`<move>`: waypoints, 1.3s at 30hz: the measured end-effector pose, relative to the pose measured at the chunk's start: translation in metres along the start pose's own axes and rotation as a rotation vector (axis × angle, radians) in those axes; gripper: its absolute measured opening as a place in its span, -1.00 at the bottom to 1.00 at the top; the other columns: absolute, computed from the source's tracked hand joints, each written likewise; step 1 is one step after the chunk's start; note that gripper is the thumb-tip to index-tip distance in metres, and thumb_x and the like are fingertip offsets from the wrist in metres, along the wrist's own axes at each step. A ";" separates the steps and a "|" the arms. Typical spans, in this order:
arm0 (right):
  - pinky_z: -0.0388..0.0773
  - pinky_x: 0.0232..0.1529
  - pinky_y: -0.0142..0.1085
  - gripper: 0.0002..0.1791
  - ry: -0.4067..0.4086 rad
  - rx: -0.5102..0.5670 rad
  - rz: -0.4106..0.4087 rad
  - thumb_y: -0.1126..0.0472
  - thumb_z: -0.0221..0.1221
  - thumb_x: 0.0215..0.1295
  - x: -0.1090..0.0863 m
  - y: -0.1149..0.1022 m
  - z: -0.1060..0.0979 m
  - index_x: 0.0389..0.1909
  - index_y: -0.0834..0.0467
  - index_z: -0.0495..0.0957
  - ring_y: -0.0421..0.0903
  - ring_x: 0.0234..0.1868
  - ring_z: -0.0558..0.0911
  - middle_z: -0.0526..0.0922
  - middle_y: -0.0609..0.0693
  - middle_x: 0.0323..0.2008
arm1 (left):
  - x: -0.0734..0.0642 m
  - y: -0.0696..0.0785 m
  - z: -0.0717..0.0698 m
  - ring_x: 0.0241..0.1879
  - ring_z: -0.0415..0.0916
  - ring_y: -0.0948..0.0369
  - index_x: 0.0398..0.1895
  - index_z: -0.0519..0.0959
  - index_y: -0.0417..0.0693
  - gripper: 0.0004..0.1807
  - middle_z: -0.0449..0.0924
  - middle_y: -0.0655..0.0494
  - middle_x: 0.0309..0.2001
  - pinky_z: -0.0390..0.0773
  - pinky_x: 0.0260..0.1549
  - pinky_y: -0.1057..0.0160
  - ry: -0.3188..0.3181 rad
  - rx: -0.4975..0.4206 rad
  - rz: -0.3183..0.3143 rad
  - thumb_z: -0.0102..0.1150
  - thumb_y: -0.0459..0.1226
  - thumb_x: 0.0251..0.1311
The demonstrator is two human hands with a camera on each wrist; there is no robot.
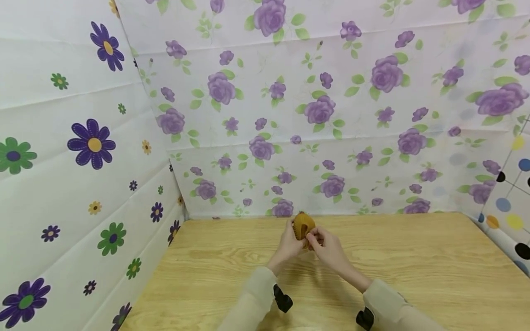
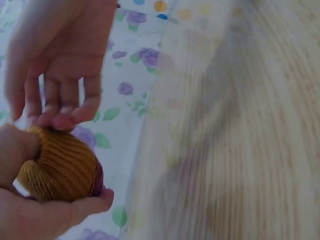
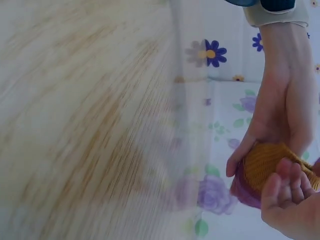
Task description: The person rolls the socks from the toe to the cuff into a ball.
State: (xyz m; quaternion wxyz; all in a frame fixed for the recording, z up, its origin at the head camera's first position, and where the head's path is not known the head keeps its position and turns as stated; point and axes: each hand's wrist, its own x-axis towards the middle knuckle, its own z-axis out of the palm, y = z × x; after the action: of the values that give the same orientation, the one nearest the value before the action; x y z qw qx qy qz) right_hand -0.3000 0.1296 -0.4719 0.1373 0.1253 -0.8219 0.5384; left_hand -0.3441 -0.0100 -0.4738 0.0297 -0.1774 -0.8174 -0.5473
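Observation:
A balled-up sock (image 1: 299,223), ribbed and mustard yellow, is held up over the far part of the table. My left hand (image 1: 290,242) grips it from the left side, thumb and fingers around it. At its near right edge, my right hand (image 1: 328,248) pinches the knit with thumb and curled fingers. The left wrist view shows the sock's ribbed cuff (image 2: 70,162) with a fold opening toward the hands and a dark purple end. More of the purple part (image 3: 244,192) shows below the mustard knit in the right wrist view.
The light wood table (image 1: 215,280) runs back to a white cloth (image 1: 248,174) with purple roses. Another flowered cloth (image 1: 54,193) hangs along the left, and a dotted one (image 1: 507,207) at the right. Black wrist devices (image 1: 283,299) sit at both sleeves.

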 end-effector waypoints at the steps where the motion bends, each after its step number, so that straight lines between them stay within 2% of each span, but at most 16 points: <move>1: 0.59 -0.40 -0.32 -0.83 -0.006 0.016 0.018 0.21 0.04 0.46 0.000 0.000 -0.001 -0.28 0.21 0.53 -0.20 -0.45 0.59 0.62 0.04 -0.45 | -0.001 0.001 -0.002 0.10 0.46 -0.11 0.36 0.12 -0.29 -0.27 0.41 -0.34 0.15 0.56 -0.01 0.02 -0.041 -0.070 -0.019 0.19 -0.51 0.11; 5: 0.66 -0.21 -0.20 -0.73 -0.039 0.094 0.104 0.16 -0.11 0.54 0.001 0.004 -0.004 -0.25 0.23 0.47 -0.12 -0.29 0.63 0.61 0.10 -0.34 | -0.002 0.003 -0.013 0.15 0.45 -0.09 0.45 0.02 -0.18 -0.22 0.36 -0.33 0.22 0.58 0.01 0.02 -0.172 -0.355 -0.142 0.18 -0.43 0.22; 7: 0.66 -0.15 -0.19 -0.68 -0.052 0.139 0.138 0.14 -0.17 0.57 0.000 0.007 -0.005 -0.22 0.27 0.46 -0.09 -0.22 0.63 0.60 0.14 -0.28 | -0.002 0.004 -0.016 0.15 0.46 -0.06 0.45 0.02 -0.13 -0.23 0.35 -0.31 0.23 0.57 0.04 -0.01 -0.205 -0.458 -0.204 0.19 -0.31 0.26; 10: 0.65 -0.09 -0.19 -0.59 -0.071 0.203 0.172 0.11 -0.22 0.58 0.000 0.011 -0.006 -0.08 0.34 0.48 -0.01 -0.14 0.63 0.61 0.21 -0.18 | 0.000 0.006 -0.019 0.10 0.47 0.01 0.35 0.11 -0.07 -0.35 0.34 -0.23 0.22 0.56 0.03 -0.03 -0.212 -0.483 -0.231 0.15 -0.12 0.30; 13: 0.64 -0.06 -0.17 -0.51 -0.091 0.250 0.211 0.06 -0.25 0.59 -0.001 0.014 -0.007 0.07 0.39 0.46 0.04 -0.09 0.65 0.62 0.25 -0.10 | 0.002 0.007 -0.019 0.03 0.44 0.09 0.12 0.22 -0.03 -0.53 0.30 -0.09 0.15 0.60 -0.09 0.04 -0.195 -0.441 -0.220 0.10 -0.03 0.32; 15: 0.63 -0.04 -0.11 -0.46 -0.114 0.275 0.245 0.02 -0.26 0.59 -0.001 0.016 -0.008 0.09 0.41 0.45 0.03 -0.11 0.66 0.63 0.24 -0.11 | 0.002 0.007 -0.019 -0.02 0.40 0.10 -0.04 0.25 -0.07 -0.61 0.28 -0.02 0.08 0.58 -0.17 0.12 -0.186 -0.384 -0.189 0.14 -0.06 0.31; 17: 0.64 -0.06 -0.09 -0.41 -0.155 0.285 0.284 -0.02 -0.26 0.58 -0.001 0.019 -0.010 0.05 0.44 0.46 -0.01 -0.17 0.67 0.66 0.19 -0.19 | 0.002 0.005 -0.017 -0.05 0.39 0.10 -0.16 0.26 -0.12 -0.62 0.29 0.00 0.01 0.54 -0.18 0.16 -0.183 -0.305 -0.151 0.23 -0.13 0.25; 19: 0.65 -0.10 -0.11 -0.38 -0.205 0.293 0.329 -0.04 -0.26 0.57 0.000 0.022 -0.013 -0.02 0.45 0.51 -0.08 -0.26 0.68 0.68 0.09 -0.30 | 0.002 0.002 -0.016 -0.04 0.37 0.11 -0.20 0.27 -0.12 -0.58 0.28 0.02 -0.02 0.49 -0.13 0.18 -0.197 -0.173 -0.110 0.34 -0.17 0.14; 22: 0.66 -0.18 -0.21 -0.39 -0.295 0.325 0.390 -0.03 -0.27 0.57 0.003 0.026 -0.018 -0.16 0.38 0.58 -0.18 -0.37 0.64 0.67 -0.07 -0.46 | 0.003 -0.004 -0.014 0.04 0.33 0.12 -0.11 0.33 -0.05 -0.48 0.24 0.00 0.06 0.47 0.00 0.14 -0.254 0.039 -0.042 0.47 -0.19 -0.02; 24: 0.63 -0.23 -0.30 -0.41 -0.338 0.353 0.435 -0.01 -0.28 0.57 0.004 0.029 -0.019 -0.26 0.32 0.60 -0.24 -0.42 0.61 0.64 -0.13 -0.53 | 0.002 -0.006 -0.013 0.11 0.28 0.10 0.04 0.32 0.04 -0.34 0.17 -0.04 0.16 0.47 0.06 0.10 -0.307 0.162 0.012 0.52 -0.18 -0.10; 25: 0.61 -0.26 -0.34 -0.43 -0.352 0.379 0.464 0.00 -0.26 0.57 0.005 0.030 -0.019 -0.29 0.30 0.60 -0.25 -0.44 0.59 0.63 -0.15 -0.56 | 0.002 -0.007 -0.013 0.15 0.26 0.08 0.13 0.29 0.09 -0.25 0.15 -0.08 0.20 0.46 0.09 0.09 -0.335 0.203 0.033 0.54 -0.19 -0.13; 27: 0.59 -0.27 -0.35 -0.46 -0.375 0.405 0.493 0.04 -0.24 0.56 0.006 0.031 -0.018 -0.21 0.35 0.59 -0.26 -0.44 0.59 0.65 -0.12 -0.53 | 0.002 -0.009 -0.012 0.23 0.21 0.04 0.28 0.20 0.18 -0.06 0.09 -0.15 0.28 0.45 0.12 0.07 -0.382 0.261 0.067 0.58 -0.19 -0.18; 29: 0.60 -0.28 -0.35 -0.48 -0.377 0.385 0.523 0.07 -0.20 0.55 0.005 0.033 -0.017 -0.10 0.45 0.53 -0.26 -0.44 0.60 0.65 -0.11 -0.53 | 0.001 -0.012 -0.012 0.29 0.17 0.00 0.37 0.11 0.28 0.07 0.08 -0.22 0.32 0.44 0.13 0.04 -0.416 0.278 0.078 0.60 -0.20 -0.21; 32: 0.60 -0.31 -0.34 -0.50 -0.359 0.304 0.551 0.10 -0.11 0.51 0.004 0.033 -0.015 0.02 0.52 0.44 -0.26 -0.48 0.57 0.60 -0.10 -0.53 | 0.000 -0.016 -0.014 0.33 0.17 -0.02 0.43 0.03 0.34 0.10 0.08 -0.24 0.35 0.41 0.17 0.00 -0.453 0.228 0.047 0.56 -0.20 -0.14; 35: 0.55 -0.38 -0.35 -0.55 -0.324 0.177 0.565 0.09 -0.06 0.48 0.003 0.031 -0.014 -0.04 0.47 0.46 -0.24 -0.52 0.50 0.52 -0.07 -0.54 | 0.001 -0.019 -0.016 0.30 0.25 -0.02 0.44 0.12 0.20 -0.08 0.20 -0.18 0.34 0.39 0.20 -0.01 -0.473 0.178 0.018 0.45 -0.18 0.03; 39: 0.54 -0.38 -0.29 -0.56 -0.307 0.051 0.528 0.08 -0.05 0.48 0.001 0.031 -0.014 -0.08 0.45 0.48 -0.18 -0.49 0.52 0.58 0.04 -0.45 | 0.002 -0.021 -0.018 0.27 0.32 -0.03 0.37 0.27 -0.01 -0.32 0.33 -0.11 0.30 0.41 0.20 0.00 -0.464 0.153 -0.016 0.29 -0.14 0.21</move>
State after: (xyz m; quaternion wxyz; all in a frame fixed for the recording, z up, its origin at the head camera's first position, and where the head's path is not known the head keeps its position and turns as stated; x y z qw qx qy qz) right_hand -0.3107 0.1547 -0.4921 -0.1365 -0.0095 -0.8234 0.5507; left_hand -0.3554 -0.0328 -0.4847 -0.1497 -0.2890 -0.8428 -0.4286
